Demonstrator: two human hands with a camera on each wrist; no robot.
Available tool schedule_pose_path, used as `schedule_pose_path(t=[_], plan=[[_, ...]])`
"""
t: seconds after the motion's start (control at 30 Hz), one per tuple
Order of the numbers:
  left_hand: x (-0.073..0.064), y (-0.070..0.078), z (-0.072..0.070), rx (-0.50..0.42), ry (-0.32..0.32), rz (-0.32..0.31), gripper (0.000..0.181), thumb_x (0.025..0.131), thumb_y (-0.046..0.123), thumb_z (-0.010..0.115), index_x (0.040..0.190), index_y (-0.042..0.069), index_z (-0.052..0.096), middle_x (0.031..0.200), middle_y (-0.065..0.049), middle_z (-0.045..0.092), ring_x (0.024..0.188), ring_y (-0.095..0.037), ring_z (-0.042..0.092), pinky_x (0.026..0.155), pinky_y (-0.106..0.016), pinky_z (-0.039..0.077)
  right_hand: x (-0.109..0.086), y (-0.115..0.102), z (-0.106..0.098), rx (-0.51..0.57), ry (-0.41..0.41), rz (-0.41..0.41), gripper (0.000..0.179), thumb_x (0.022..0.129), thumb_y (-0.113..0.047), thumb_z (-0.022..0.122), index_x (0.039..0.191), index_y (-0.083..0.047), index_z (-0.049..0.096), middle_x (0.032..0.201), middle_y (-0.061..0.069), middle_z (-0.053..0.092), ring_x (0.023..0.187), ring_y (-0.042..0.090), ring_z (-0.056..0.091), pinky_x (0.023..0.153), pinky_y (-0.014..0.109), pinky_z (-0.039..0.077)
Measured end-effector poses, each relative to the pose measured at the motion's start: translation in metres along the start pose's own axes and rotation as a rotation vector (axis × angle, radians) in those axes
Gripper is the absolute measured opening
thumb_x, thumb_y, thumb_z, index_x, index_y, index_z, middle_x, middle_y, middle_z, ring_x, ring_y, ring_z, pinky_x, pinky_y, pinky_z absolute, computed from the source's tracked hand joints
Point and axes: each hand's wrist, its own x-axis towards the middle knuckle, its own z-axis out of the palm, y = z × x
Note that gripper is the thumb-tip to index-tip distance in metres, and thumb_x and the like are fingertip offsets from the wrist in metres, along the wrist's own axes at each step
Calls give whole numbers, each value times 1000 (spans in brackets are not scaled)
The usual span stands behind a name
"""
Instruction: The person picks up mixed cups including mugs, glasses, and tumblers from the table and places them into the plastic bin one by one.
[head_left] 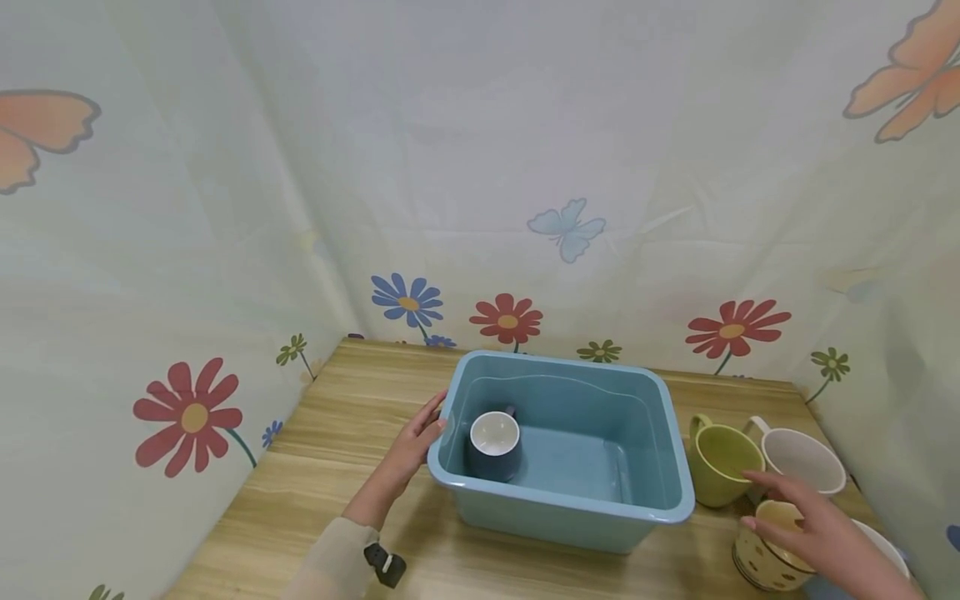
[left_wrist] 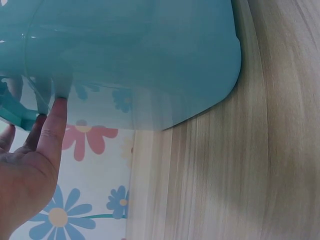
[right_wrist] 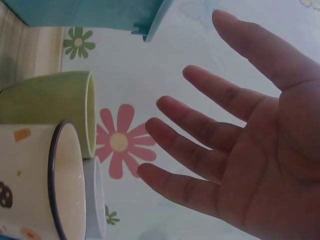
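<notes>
A light blue tub (head_left: 570, 504) stands on the wooden table, and a dark mug with a white inside (head_left: 496, 450) sits upright in its left part. Along the tub's left end, my left hand (head_left: 411, 443) touches the rim and outer wall; in the left wrist view its fingers (left_wrist: 54, 131) look fairly straight. My right hand (head_left: 813, 525) hovers over a cream patterned mug (head_left: 761, 560), fingers spread and holding nothing, as the right wrist view confirms. Beside that mug are a green mug (head_left: 722, 467) and a white mug (head_left: 802, 458).
Partly hidden under my right forearm is another pale-rimmed vessel (head_left: 885, 546) with a bluish side. The wooden table (head_left: 375, 375) meets a flower-printed curtain (head_left: 465, 167) at its back and sides.
</notes>
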Motion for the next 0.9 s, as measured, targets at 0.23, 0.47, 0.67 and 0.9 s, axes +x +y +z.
schedule_pose_path(t=[0.23,0.47,0.67,0.9], plan=[[1,-1,0,-10,-7,-4,60,105,31,49,162,20,32,162,-24,38,139,-44,52,100,-51,56,-4,20,2,-12,-38,27,75,96,-35,70,145,14,41,142,46,43,120,61,51,87,64,52],[1,2,0,-16,-23,-5,61,105,31,48,162,20,30,164,-24,36,142,-45,48,103,-51,54,-13,35,8,-52,32,-69,70,90,-25,77,141,11,47,138,45,48,120,27,61,84,38,54],[1,3,-1,-10,-20,-6,60,106,31,48,162,19,31,165,-25,34,143,-46,47,103,-54,53,-11,34,13,-128,84,-71,78,81,-26,85,138,12,48,135,47,47,116,60,53,83,52,55],[-1,4,0,-4,-22,-9,60,106,31,48,162,19,30,166,-26,31,144,-47,45,105,-55,52,-4,38,14,-157,85,-34,87,77,-29,88,138,16,46,134,49,45,115,64,51,85,69,50]])
